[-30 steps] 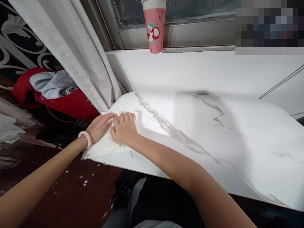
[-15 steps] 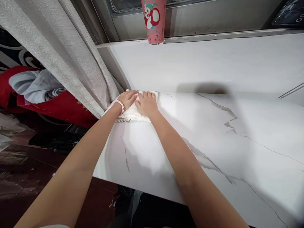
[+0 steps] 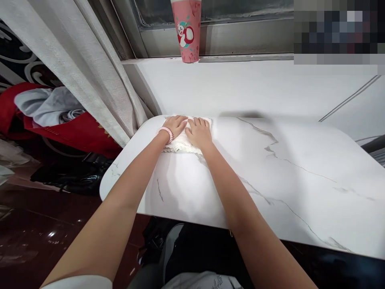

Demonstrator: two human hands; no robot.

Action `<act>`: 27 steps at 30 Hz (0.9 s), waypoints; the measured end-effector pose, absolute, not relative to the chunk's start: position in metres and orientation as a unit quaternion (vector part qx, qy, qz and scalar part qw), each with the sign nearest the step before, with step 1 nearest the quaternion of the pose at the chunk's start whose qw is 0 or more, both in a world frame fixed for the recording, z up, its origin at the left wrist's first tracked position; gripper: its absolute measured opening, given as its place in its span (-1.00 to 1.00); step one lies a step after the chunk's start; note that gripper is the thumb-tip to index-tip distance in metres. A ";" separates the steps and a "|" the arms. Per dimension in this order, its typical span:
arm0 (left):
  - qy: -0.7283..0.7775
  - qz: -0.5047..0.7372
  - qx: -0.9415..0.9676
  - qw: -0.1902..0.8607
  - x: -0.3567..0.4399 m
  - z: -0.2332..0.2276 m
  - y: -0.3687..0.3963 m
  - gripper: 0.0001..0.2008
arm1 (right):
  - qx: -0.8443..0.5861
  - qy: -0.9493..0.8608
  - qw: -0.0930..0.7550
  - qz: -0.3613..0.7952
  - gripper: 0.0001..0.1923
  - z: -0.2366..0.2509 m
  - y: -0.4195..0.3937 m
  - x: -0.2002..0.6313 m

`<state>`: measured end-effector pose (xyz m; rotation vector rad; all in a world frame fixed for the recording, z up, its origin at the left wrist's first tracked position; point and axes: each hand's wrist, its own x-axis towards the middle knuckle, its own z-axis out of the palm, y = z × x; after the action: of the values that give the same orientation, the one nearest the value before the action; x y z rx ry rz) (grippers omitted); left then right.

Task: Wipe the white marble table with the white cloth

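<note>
A white cloth [image 3: 183, 145] lies flat near the far left of the white marble-patterned table [image 3: 186, 188], close to the wall. My left hand [image 3: 175, 125], with a pink coil band at the wrist, presses on its left part with the fingers stretched out. On the cloth's right part rests my right hand [image 3: 199, 132], palm down and fingers spread. The two hands almost meet at the thumbs. Parts of the cloth are hidden under them.
A pink patterned cup [image 3: 189, 34] stands on the window ledge [image 3: 246, 59]. Beside the table's left end hangs a pale curtain [image 3: 99, 68], with a red bag [image 3: 75, 136] of grey fabric behind it. Cables [image 3: 349, 98] run along the wall at right.
Both hands and the cloth have slid to the right, away from the curtain and the table's left end. The view has shifted too, showing the table's rounded left corner.
</note>
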<state>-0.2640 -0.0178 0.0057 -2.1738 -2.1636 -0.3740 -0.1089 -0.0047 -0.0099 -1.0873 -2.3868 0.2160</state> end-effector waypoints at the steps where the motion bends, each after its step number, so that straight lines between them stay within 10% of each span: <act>1: -0.699 -0.121 -0.704 0.024 -0.258 0.006 -0.023 -0.51 | -0.402 -0.877 0.253 0.077 -0.55 -0.009 -0.011 -0.104; 27: -0.734 -0.109 -0.671 0.000 -0.104 0.010 -0.113 -0.51 | -0.356 -0.909 0.199 0.090 -0.52 -0.005 -0.070 0.043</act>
<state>-0.1039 -0.1127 0.0096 -2.1073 -2.3052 -0.3435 0.0426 -0.0704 -0.0051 -0.9957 -2.5408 0.2507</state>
